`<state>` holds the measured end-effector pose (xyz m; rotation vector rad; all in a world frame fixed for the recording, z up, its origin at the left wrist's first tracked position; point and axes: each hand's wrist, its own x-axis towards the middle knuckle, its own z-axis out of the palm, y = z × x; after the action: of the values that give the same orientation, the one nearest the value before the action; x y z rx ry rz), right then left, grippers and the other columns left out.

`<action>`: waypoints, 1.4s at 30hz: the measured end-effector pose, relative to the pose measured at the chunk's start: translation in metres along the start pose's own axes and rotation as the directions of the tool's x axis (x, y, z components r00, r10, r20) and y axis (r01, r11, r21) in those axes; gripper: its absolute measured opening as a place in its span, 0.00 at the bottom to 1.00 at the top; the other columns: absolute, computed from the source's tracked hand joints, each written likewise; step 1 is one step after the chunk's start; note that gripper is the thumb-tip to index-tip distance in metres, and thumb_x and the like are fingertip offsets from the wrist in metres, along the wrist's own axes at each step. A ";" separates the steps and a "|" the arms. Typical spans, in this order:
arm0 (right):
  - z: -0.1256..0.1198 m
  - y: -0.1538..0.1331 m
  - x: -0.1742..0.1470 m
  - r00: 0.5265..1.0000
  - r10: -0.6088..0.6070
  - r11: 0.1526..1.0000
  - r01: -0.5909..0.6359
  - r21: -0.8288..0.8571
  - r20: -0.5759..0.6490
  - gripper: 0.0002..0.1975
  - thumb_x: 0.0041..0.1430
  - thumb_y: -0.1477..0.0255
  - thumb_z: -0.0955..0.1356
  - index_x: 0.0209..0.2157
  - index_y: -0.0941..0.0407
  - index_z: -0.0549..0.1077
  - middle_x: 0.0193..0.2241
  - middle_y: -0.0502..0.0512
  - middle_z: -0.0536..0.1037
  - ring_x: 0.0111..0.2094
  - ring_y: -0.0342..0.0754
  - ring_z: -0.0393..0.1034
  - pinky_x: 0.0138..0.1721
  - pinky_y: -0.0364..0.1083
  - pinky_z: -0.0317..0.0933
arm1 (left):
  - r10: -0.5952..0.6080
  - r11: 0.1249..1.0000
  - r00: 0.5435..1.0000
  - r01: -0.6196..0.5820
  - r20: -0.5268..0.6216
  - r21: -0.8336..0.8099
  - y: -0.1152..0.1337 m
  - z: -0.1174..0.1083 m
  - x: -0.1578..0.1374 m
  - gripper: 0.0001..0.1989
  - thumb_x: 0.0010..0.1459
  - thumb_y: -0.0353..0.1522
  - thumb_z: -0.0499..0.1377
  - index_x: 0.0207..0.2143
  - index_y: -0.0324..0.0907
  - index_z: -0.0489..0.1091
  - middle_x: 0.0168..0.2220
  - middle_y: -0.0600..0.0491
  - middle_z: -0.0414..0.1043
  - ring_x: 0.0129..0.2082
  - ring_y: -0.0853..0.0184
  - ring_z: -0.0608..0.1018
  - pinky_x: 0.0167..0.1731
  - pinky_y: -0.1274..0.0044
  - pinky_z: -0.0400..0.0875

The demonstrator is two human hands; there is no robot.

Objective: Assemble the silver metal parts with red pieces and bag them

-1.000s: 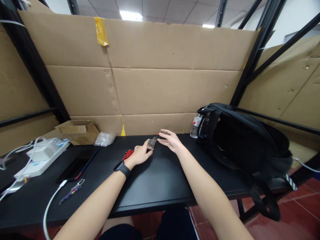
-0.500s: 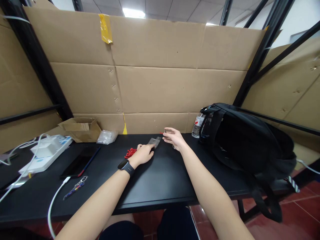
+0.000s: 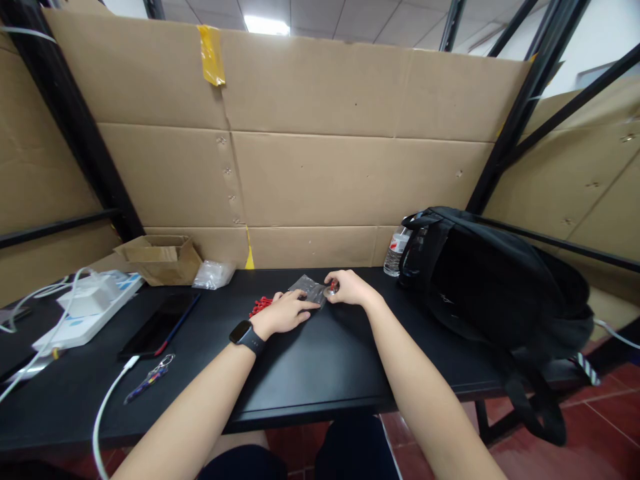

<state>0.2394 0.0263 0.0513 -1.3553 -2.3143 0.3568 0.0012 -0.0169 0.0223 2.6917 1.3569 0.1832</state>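
My left hand [image 3: 285, 313], wearing a dark watch [image 3: 245, 335], lies palm down on the black table with its fingers stretched over a small clear plastic bag [image 3: 306, 285]. Behind its wrist is a pile of red pieces [image 3: 260, 307], partly covered by the hand. The fingers of my right hand [image 3: 349, 288] are pinched on a small red piece with a shiny round part [image 3: 330, 291], at the bag's right edge. Its exact kind is too small to make out.
At the left are a phone [image 3: 159, 325] on a white cable, a keychain [image 3: 150, 380], a white power strip [image 3: 85, 330], an open cardboard box [image 3: 167, 267] and a crumpled clear bag [image 3: 214, 274]. A water bottle [image 3: 395, 253] and black backpack [image 3: 490, 287] stand at right.
My right hand has come down to the bag's edge, its fingers closing from apart to pinched on the small red piece. My left fingers have spread further over the bag.
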 end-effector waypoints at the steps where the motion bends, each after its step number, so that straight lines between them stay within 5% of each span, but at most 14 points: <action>1: 0.000 -0.001 0.000 1.000 0.012 1.000 -0.011 -0.017 0.028 0.22 0.39 0.72 0.77 0.41 0.54 0.80 0.33 0.52 0.81 0.31 0.46 0.74 0.34 0.41 0.63 | -0.001 1.000 1.000 0.001 0.004 -0.008 -0.001 0.000 0.000 0.21 0.67 0.40 0.51 0.60 0.67 0.65 0.64 0.50 0.61 0.64 0.52 0.63 0.59 0.54 0.56; 12: 0.015 -0.011 0.001 0.996 0.058 0.993 -0.050 -0.110 0.072 0.20 0.37 0.66 0.80 0.36 0.52 0.80 0.33 0.52 0.81 0.34 0.49 0.74 0.33 0.42 0.60 | 0.030 0.996 0.998 -0.026 0.049 -0.091 -0.005 -0.001 -0.002 0.20 0.65 0.39 0.54 0.58 0.65 0.69 0.68 0.51 0.57 0.67 0.49 0.59 0.59 0.51 0.54; 22: 0.018 -0.011 0.003 0.992 -0.062 0.998 0.061 0.015 0.110 0.17 0.43 0.82 0.74 0.38 0.55 0.79 0.32 0.50 0.81 0.33 0.44 0.74 0.34 0.39 0.60 | 0.044 0.996 0.997 -0.038 0.067 -0.085 -0.006 -0.002 -0.002 0.22 0.64 0.40 0.55 0.59 0.69 0.66 0.68 0.53 0.56 0.68 0.51 0.58 0.60 0.50 0.53; 36: 0.039 -0.013 0.013 0.979 0.115 0.969 -0.147 -0.197 -0.165 0.24 0.45 0.61 0.79 0.44 0.49 0.75 0.43 0.53 0.75 0.45 0.51 0.70 0.37 0.44 0.59 | 0.068 0.988 0.997 -0.063 0.034 -0.140 -0.004 -0.003 -0.003 0.21 0.61 0.38 0.58 0.56 0.68 0.69 0.69 0.56 0.54 0.68 0.50 0.56 0.61 0.48 0.53; 42: 0.051 -0.013 0.018 0.962 0.130 0.972 -0.171 -0.159 -0.239 0.21 0.51 0.64 0.77 0.46 0.50 0.74 0.45 0.55 0.74 0.45 0.51 0.70 0.40 0.45 0.60 | 0.090 0.986 0.996 -0.088 0.005 -0.141 -0.005 -0.009 -0.006 0.17 0.61 0.36 0.57 0.50 0.63 0.75 0.66 0.56 0.58 0.67 0.50 0.59 0.61 0.52 0.54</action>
<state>0.1973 0.0356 0.0162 -1.5752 -2.0997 0.0352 -0.0074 -0.0181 0.0302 2.6328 1.1746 0.2621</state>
